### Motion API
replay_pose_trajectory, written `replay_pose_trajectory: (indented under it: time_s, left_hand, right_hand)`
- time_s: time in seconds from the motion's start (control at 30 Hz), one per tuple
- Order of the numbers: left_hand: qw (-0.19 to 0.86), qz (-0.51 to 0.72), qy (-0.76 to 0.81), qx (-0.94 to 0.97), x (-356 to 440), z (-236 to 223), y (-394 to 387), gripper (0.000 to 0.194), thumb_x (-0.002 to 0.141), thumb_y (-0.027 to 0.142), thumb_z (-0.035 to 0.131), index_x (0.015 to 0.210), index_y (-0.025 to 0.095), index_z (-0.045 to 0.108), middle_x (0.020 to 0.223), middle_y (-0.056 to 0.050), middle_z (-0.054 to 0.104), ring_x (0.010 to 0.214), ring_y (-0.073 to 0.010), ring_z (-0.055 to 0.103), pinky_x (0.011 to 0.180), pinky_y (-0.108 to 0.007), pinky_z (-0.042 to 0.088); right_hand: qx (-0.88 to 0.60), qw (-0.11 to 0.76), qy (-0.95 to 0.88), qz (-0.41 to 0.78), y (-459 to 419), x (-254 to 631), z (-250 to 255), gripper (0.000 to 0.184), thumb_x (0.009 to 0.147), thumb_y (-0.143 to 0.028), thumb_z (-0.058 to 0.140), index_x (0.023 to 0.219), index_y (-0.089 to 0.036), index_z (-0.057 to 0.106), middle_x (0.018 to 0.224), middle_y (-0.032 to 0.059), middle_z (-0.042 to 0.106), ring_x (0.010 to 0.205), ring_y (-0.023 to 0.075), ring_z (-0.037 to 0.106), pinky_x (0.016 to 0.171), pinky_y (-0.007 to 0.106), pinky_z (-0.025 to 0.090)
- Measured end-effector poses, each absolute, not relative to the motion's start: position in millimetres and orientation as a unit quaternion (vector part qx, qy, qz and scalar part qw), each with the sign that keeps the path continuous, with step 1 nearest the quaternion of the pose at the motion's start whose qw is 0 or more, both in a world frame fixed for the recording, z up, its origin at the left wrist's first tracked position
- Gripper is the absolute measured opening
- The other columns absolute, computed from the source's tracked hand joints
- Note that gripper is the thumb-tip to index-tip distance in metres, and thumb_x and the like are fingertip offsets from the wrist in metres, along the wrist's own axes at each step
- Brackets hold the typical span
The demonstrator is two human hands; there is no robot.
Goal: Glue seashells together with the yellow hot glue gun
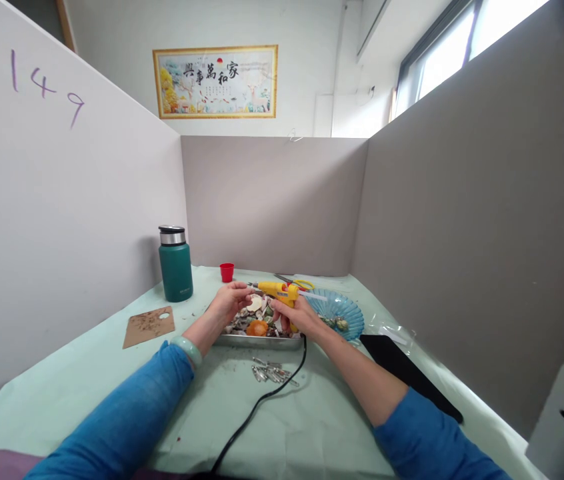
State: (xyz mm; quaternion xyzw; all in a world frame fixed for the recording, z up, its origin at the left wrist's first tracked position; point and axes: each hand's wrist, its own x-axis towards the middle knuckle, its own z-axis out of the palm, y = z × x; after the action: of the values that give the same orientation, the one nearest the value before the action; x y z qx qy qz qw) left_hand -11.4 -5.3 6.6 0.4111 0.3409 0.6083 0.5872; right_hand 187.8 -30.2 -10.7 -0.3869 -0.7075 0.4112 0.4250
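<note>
My right hand [298,316] is wrapped around the handle of a yellow hot glue gun [276,289]. A clear glue stick [315,295] pokes out of its back end, and its nozzle points left. At the nozzle tip, my left hand [232,305] has its fingers pinched together; whatever small thing they hold is too small to make out. Beneath both hands lies a metal tray [257,342] filled with shells and small pieces, among them an orange shell [257,328]. The gun's black cord [262,398] runs down toward the front edge of the table.
Small silvery pieces [273,372] lie in front of the tray. To the right are a blue scalloped plate [355,313] and a black flat object [407,373]. Scissors [305,285] and a red cup [227,272] sit behind. Leftward stand a green bottle [175,270] and brown card [148,327].
</note>
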Motion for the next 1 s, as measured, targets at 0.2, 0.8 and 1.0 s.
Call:
replay_pose_trajectory:
  time_s: [0.2,0.8,1.0]
  left_hand:
    - [0.583,0.611,0.346,0.408,-11.5,5.4,-3.9,0.023,0.064,-0.002,0.067,0.074,0.013,0.053,0.066,-0.007,0.068,0.050,-0.0097,0.059,0.054,-0.021,0.050]
    - [0.584,0.609,0.336,0.419,-13.3,3.5,-2.0,0.028,0.060,-0.001,0.072,0.074,0.014,0.052,0.064,-0.005,0.066,0.052,-0.0103,0.060,0.055,-0.021,0.049]
    - [0.588,0.601,0.338,0.423,-14.5,1.8,-0.3,0.029,0.061,0.001,0.073,0.075,0.014,0.052,0.069,-0.008,0.069,0.051,-0.0103,0.060,0.052,-0.020,0.048]
  right_hand:
    - [-0.388,0.413,-0.710,0.418,-33.2,187.8,-8.8,0.047,0.076,-0.058,0.059,0.063,-0.014,0.061,0.040,-0.0012,0.053,0.035,0.0078,0.045,0.037,0.019,0.034]
    - [-0.385,0.424,-0.709,0.411,-32.6,186.9,-9.0,0.046,0.076,-0.059,0.060,0.062,-0.015,0.061,0.041,-0.0011,0.053,0.035,0.0080,0.045,0.037,0.019,0.035]
    - [-0.387,0.434,-0.708,0.401,-27.1,187.8,-14.4,0.048,0.079,-0.059,0.057,0.062,-0.014,0.062,0.039,-0.0011,0.051,0.035,0.0078,0.045,0.040,0.019,0.037]
